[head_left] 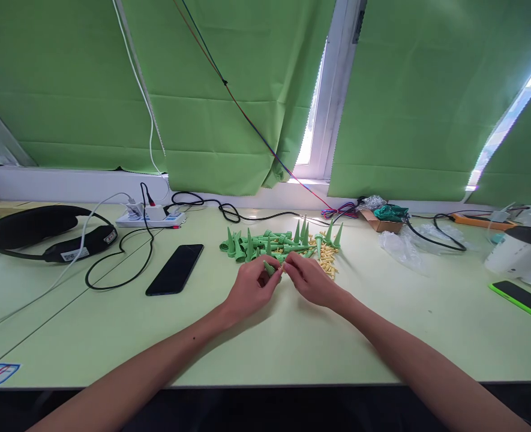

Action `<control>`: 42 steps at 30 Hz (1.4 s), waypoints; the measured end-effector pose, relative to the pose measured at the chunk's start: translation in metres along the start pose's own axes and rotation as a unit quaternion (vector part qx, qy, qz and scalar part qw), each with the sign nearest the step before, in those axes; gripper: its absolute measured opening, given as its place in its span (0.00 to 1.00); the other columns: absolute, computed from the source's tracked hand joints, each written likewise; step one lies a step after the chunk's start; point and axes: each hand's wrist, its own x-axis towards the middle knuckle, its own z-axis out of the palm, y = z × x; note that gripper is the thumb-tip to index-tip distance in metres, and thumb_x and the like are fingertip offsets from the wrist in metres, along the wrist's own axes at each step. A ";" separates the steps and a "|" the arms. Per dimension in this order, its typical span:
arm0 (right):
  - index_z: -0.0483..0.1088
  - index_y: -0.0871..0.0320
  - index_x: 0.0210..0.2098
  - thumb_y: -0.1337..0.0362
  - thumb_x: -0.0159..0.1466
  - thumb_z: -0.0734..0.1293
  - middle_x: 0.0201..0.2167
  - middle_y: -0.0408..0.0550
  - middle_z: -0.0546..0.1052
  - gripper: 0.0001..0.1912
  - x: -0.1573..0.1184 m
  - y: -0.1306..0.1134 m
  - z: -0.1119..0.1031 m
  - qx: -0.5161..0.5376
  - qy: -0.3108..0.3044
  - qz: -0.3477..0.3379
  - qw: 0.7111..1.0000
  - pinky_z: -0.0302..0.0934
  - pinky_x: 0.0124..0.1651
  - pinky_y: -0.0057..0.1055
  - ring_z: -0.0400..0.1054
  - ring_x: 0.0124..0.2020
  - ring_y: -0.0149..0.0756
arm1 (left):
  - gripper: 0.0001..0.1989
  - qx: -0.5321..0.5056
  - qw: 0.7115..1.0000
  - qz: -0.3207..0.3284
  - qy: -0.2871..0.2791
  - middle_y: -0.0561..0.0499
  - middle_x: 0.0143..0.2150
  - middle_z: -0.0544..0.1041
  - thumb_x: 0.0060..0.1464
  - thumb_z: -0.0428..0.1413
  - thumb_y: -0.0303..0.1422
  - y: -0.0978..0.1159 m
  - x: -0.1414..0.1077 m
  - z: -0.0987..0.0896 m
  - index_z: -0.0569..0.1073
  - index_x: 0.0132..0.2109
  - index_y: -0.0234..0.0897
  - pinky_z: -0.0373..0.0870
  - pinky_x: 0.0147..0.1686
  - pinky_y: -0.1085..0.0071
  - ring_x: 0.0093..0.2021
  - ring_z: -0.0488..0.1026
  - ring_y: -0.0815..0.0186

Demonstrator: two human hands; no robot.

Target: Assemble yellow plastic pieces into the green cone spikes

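Note:
My left hand (252, 287) is closed around a green cone (269, 268), whose tip end shows between the fingers. My right hand (309, 281) is pinched close beside it, its fingertips at the cone's end; what they hold, if anything, is too small to make out. Just behind both hands lies a pile of green cones (265, 241), some upright and some on their sides. Small tan pieces (327, 258) are heaped to the right of the pile, behind my right hand.
A black phone (175, 270) lies left of my hands. Farther left are a black headband-like device (53, 234), loose cables and a power strip (150, 219). At right are a small cardboard box (381, 222), plastic bags (402, 249), a white cup-like container (519, 252) and a green-edged phone (524, 301).

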 end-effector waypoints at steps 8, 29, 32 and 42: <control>0.52 0.57 0.23 0.57 0.74 0.51 0.19 0.39 0.59 0.22 0.001 0.000 0.000 -0.040 -0.027 0.017 0.999 0.42 0.28 0.30 0.48 0.22 0.29 | 0.05 -0.001 0.999 0.018 -0.038 0.53 0.31 0.75 0.60 0.54 0.32 0.002 -0.001 -0.001 0.74 0.40 0.36 0.64 0.22 0.77 0.23 0.68 0.74; 0.53 0.55 0.28 0.61 0.72 0.54 0.22 0.39 0.60 0.15 0.000 0.001 0.000 -0.015 -0.019 -0.007 1.000 0.45 0.28 0.29 0.51 0.23 0.30 | 0.06 0.012 1.000 0.000 -0.024 0.54 0.27 0.75 0.60 0.55 0.34 0.002 0.000 -0.001 0.73 0.39 0.37 0.63 0.21 0.76 0.21 0.67 0.74; 0.52 0.55 0.26 0.59 0.73 0.53 0.20 0.39 0.58 0.18 0.001 0.001 0.000 -0.050 -0.023 0.009 0.998 0.43 0.28 0.30 0.49 0.22 0.30 | 0.06 0.009 0.999 0.009 -0.032 0.54 0.27 0.75 0.61 0.54 0.34 0.004 0.000 -0.002 0.73 0.38 0.37 0.63 0.21 0.77 0.21 0.67 0.74; 0.54 0.56 0.25 0.57 0.73 0.52 0.20 0.39 0.61 0.20 0.000 0.000 0.001 -0.045 -0.013 0.021 0.999 0.43 0.28 0.29 0.49 0.22 0.30 | 0.06 -0.004 0.999 -0.009 -0.037 0.53 0.28 0.76 0.60 0.55 0.34 0.003 0.000 -0.002 0.74 0.40 0.36 0.64 0.22 0.76 0.22 0.68 0.73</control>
